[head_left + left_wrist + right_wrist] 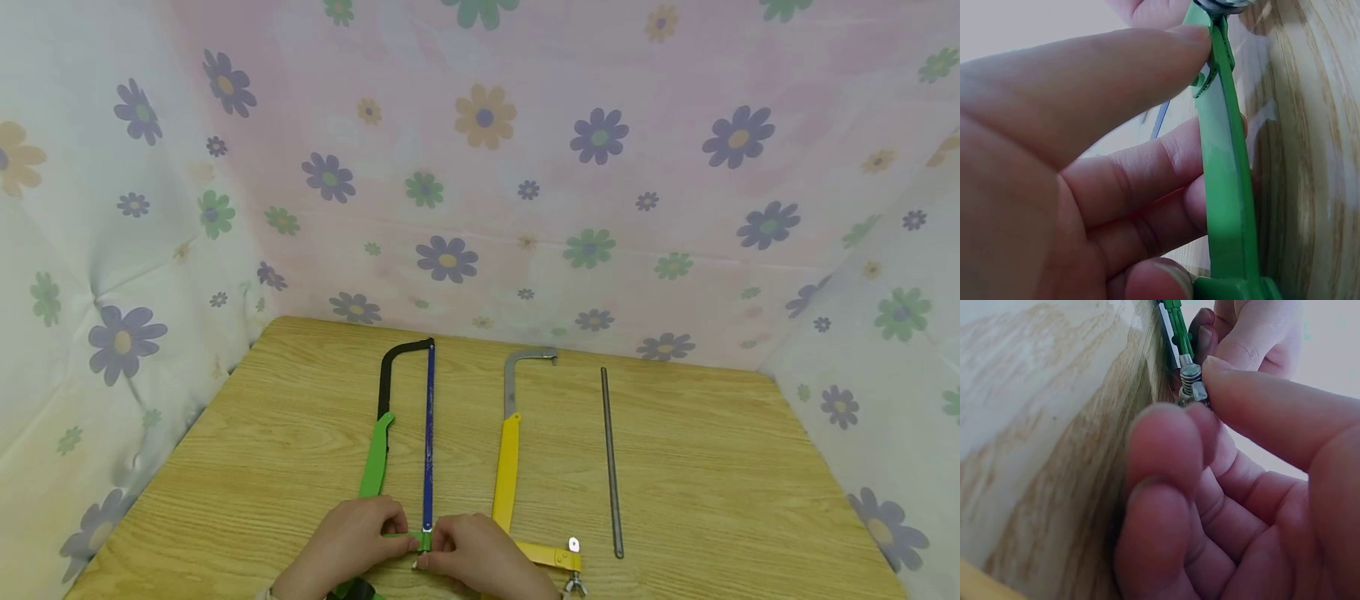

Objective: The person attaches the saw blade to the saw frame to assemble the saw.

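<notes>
A hacksaw with a green handle [375,458] and black front bow [386,383] lies on the table, its blue blade [429,442] stretched along the right side. My left hand [345,537] pinches the green rear arm [1222,175] near its end, thumb on one side and fingers on the other. Beside it, at the blade's near end, my right hand [480,554] holds the wing nut [1199,392] between thumb and fingers. The threaded bolt [1190,374] shows above the right fingertips in the right wrist view. The fingers partly cover the nut.
A second hacksaw frame with a yellow handle [506,467] and grey bow [510,379] lies to the right, with no blade fitted. Its wing nut [576,586] is close to my right wrist. Further right lies a thin grey rod [611,467]. Flowered cloth [525,208] surrounds the wooden table [697,475].
</notes>
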Demonstrator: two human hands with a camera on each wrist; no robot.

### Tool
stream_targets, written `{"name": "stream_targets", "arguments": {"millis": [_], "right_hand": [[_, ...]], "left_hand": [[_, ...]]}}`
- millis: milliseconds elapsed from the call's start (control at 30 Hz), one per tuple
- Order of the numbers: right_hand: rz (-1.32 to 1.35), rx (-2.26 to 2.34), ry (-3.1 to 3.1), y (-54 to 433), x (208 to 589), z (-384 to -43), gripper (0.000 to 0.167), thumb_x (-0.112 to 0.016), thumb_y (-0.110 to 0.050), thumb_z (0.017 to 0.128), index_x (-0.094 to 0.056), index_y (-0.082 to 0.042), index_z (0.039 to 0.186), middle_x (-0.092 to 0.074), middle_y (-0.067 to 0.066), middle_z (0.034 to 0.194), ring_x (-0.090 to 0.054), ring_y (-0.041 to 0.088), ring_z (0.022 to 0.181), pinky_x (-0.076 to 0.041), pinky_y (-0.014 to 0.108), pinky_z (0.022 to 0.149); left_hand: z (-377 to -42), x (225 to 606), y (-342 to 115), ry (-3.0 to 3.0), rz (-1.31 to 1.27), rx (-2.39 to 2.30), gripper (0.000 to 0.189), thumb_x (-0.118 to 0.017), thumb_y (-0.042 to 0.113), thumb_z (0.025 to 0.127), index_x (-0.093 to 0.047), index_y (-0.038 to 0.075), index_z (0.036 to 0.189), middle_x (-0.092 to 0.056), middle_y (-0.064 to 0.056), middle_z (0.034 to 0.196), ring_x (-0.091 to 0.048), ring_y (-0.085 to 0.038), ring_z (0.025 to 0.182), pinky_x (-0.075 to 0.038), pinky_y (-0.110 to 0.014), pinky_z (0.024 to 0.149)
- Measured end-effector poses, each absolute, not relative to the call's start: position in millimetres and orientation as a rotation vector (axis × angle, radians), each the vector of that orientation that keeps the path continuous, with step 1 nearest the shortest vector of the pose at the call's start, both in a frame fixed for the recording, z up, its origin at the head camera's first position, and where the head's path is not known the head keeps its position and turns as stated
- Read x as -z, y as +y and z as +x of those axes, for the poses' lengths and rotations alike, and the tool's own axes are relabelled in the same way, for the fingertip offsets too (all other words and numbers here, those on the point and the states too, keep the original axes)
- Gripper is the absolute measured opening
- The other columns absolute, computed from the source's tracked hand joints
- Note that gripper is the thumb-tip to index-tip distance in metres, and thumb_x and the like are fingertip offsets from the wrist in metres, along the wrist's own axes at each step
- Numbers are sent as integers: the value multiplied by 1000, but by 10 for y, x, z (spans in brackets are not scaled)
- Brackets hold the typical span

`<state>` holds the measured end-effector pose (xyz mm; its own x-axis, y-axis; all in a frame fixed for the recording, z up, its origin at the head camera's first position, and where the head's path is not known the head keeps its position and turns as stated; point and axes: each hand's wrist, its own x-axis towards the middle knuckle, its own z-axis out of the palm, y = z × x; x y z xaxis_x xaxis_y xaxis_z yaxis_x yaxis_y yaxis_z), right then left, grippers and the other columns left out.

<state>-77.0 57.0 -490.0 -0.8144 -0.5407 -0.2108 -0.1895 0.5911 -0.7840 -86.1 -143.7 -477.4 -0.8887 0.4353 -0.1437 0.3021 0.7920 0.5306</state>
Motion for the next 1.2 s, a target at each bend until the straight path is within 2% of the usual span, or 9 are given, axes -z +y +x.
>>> {"name": "stream_targets", "arguments": {"millis": [567, 833, 1200], "right_hand": [[-555, 1144, 2371, 567, 4899, -760, 30, -63, -43, 78, -57, -21, 60, -45, -9, 44, -40, 7, 38, -33, 21, 43], [-511, 1156, 2372, 559, 4866, -742, 36, -60, -48, 79, -58, -18, 58, -49, -9, 47, -44, 7, 39, -36, 22, 41], [-527, 1098, 2388, 559, 4875, -754, 39, -55, -55, 79, -60, -21, 60, -47, -10, 46, -42, 6, 40, -34, 22, 41]], "left_hand": [[-855, 4758, -1435, 2720, 574, -758, 29, -60, 58, 73, -58, 29, 69, -46, 18, 62, -40, -1, 51, -33, -24, 49], [-859, 4756, -1441, 2703, 577, -769, 26, -60, 55, 75, -59, 29, 70, -46, 18, 63, -41, -1, 52, -33, -24, 49], [-861, 4787, -1454, 2716, 600, -787, 27, -59, 56, 75, -59, 30, 70, -45, 19, 62, -40, 0, 51, -33, -23, 48]]}}
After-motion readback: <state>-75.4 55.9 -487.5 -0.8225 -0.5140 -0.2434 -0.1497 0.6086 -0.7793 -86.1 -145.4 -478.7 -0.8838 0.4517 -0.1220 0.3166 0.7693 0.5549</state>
